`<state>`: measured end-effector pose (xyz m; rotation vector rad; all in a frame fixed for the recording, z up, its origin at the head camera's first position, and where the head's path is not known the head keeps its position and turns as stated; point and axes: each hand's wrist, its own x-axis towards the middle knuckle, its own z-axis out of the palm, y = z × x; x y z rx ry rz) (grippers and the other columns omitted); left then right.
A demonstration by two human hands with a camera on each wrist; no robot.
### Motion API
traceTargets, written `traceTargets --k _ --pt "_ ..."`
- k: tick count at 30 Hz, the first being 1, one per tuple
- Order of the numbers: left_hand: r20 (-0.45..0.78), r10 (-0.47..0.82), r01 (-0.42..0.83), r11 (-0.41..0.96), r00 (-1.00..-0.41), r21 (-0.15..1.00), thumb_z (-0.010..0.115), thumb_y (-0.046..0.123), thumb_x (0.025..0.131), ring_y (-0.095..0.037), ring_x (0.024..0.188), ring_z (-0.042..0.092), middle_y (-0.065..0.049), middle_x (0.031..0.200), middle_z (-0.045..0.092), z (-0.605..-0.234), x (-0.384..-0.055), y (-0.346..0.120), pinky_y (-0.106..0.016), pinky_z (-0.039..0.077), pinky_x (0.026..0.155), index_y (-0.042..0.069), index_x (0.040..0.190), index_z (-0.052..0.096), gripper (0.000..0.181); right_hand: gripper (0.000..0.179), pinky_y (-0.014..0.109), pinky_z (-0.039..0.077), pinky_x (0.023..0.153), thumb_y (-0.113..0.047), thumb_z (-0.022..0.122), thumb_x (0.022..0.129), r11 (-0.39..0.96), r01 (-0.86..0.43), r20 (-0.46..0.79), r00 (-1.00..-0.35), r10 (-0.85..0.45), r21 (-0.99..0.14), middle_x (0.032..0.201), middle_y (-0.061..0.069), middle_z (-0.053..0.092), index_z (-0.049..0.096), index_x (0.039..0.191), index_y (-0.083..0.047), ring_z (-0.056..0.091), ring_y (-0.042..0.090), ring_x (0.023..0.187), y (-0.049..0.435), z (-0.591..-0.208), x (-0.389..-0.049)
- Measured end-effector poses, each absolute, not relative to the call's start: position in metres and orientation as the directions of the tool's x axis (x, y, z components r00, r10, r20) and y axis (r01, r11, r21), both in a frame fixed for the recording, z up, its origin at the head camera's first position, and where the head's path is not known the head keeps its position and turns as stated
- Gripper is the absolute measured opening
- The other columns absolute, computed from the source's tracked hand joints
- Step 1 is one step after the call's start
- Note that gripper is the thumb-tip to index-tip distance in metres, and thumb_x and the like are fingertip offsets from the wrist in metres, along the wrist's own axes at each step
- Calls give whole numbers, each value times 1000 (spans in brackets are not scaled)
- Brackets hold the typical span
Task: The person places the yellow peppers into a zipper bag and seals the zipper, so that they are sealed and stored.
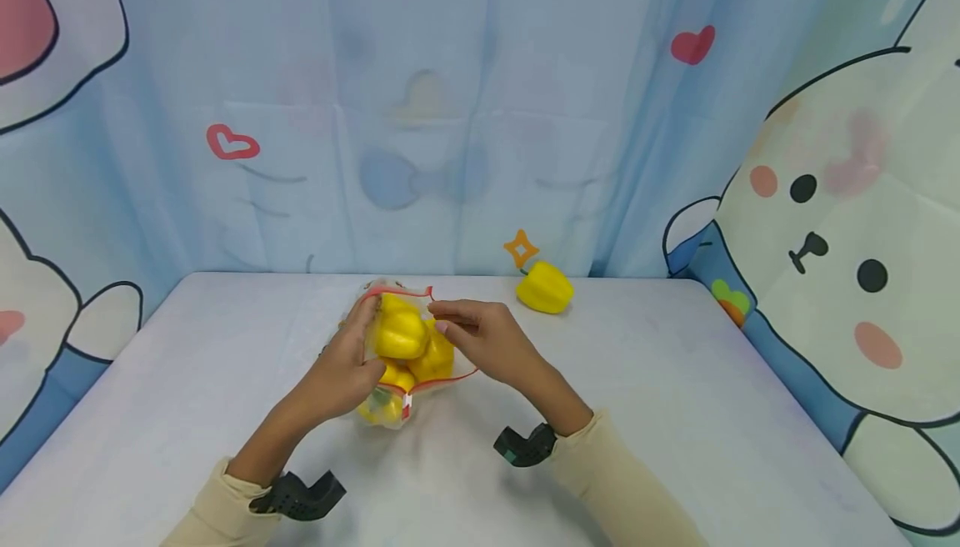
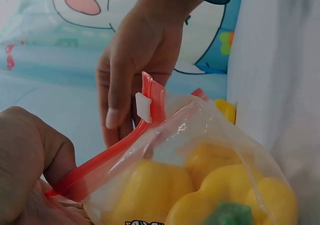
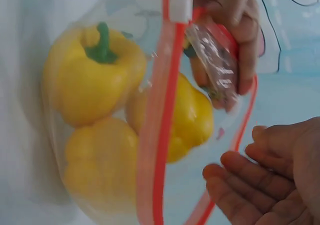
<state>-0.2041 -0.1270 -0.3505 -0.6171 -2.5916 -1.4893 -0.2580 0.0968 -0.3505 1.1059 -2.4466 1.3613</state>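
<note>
A clear zip bag with a red zip edge stands with its mouth spread, holding several yellow bell peppers. Its white slider sits at one end of the zip. My left hand grips the bag's left side, the red edge between thumb and fingers in the left wrist view. At the right side of the mouth is my right hand, its fingers loosely bent and nothing held in them. Whether those fingertips touch the rim, I cannot tell.
One more yellow bell pepper lies outside the bag, near the back edge of the white table. A blue cartoon curtain hangs behind the table and along its sides.
</note>
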Motion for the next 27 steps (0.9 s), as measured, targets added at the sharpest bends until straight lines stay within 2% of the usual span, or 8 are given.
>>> traceTargets --k 5,11,20,27 --pt "276 299 389 443 -913 808 48 -10 81 -29 146 6 -14 161 6 -350 -203 -128 -54 9 114 -1 153 11 81 25 27 54 82 -7 60 95 288 -677 518 -717 -467 -677 112 7 70 69 118 -1 66 17 102 114 -348 -267" --pt "268 301 383 442 -915 811 47 -9 83 -29 146 3 -16 161 3 -350 -202 -128 -53 7 115 -4 153 5 82 26 29 54 83 -9 60 95 323 -636 517 -765 -385 -701 110 7 71 68 119 -1 66 18 102 130 -350 -280" --pt "301 301 410 424 -905 808 46 -15 78 -29 146 13 -11 161 10 -351 -204 -125 -50 15 114 1 154 13 84 30 39 53 87 0 59 94 346 -549 460 -832 -309 -761 113 24 66 61 122 12 64 35 105 144 -339 -278" --pt "300 294 406 432 -908 806 47 -15 80 -31 145 14 -15 159 13 -351 -205 -126 -52 16 113 0 152 18 79 36 41 48 95 -4 63 93 348 -547 503 -837 -216 -761 125 22 61 59 126 9 56 35 118 173 -370 -315"
